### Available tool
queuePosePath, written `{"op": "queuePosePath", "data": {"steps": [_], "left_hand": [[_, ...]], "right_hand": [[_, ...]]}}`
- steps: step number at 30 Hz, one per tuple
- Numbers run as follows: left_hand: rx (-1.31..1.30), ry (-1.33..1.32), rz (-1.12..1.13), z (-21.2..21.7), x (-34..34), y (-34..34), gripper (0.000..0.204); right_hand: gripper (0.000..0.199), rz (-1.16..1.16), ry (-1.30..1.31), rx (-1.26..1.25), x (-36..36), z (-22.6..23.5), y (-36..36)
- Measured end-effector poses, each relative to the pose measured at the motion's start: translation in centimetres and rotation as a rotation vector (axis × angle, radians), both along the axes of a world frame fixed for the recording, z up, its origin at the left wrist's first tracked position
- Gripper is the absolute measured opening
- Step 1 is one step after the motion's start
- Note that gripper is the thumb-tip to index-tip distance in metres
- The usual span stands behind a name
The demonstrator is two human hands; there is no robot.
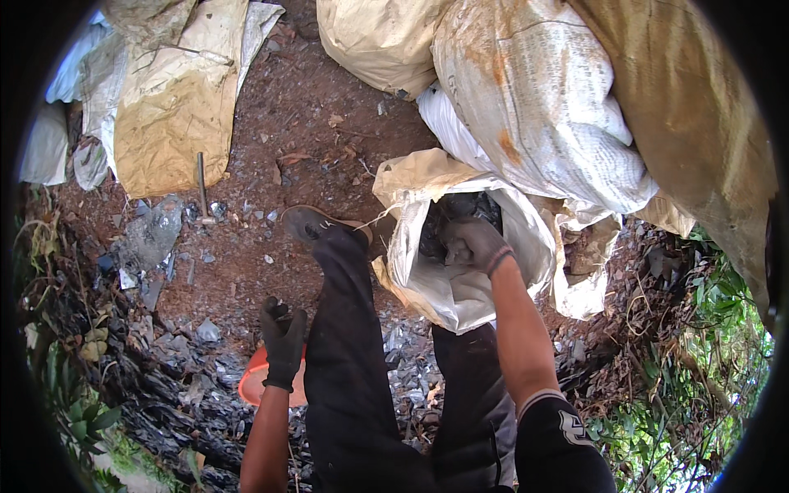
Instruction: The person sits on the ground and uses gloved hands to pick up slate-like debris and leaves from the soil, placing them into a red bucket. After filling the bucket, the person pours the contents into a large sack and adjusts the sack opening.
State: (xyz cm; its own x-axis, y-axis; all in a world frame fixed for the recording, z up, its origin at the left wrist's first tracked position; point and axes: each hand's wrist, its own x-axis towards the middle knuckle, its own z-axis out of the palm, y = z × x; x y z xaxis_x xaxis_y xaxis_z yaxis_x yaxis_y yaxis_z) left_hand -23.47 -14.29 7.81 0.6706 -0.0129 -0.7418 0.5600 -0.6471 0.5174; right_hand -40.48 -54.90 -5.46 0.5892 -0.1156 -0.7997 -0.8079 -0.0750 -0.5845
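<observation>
Head view: the gloved right hand [475,245] reaches into the open white sack [460,287], fingers curled around a dark chunk at its mouth. The gloved left hand [283,341] hangs loosely curled, holding nothing, above the orange basin [256,384] among grey stone shards.

left hand [283,343]: dark work glove | right hand [474,244]: grey glove, striped cuff | my forearms bare | black trousers [349,370] | dark shoe [308,222] | black short sleeve [563,448], white trim

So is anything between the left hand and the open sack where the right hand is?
Yes. The person's own outstretched leg lies between the left hand, which is over the orange basin, and the open white sack. The right hand is already in the sack's mouth.
</observation>
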Motion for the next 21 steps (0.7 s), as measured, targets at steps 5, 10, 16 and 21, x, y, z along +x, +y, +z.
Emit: {"op": "queuePosePath", "data": {"steps": [5,10,16,21], "left_hand": [[0.041,-0.005,-0.124,2.2,-1.2,-4.0,0.064],[0.043,-0.235,-0.391,1.9,-4.1,-3.8,0.057],[-0.044,-0.229,-0.347,12.9,-0.7,-5.4,0.06],[-0.029,-0.198,-0.092,17.6,1.6,4.9,0.049]], "right_hand": [[0.024,-1.057,0.302,0.654,-1.9,11.5,-1.7],[0.03,-1.071,0.005,0.856,-2.3,21.4,-3.0],[0.021,-0.847,0.02,0.382,2.5,30.8,-2.3],[0.043,-0.266,0.236,-0.328,0.2,27.9,2.3]]}}
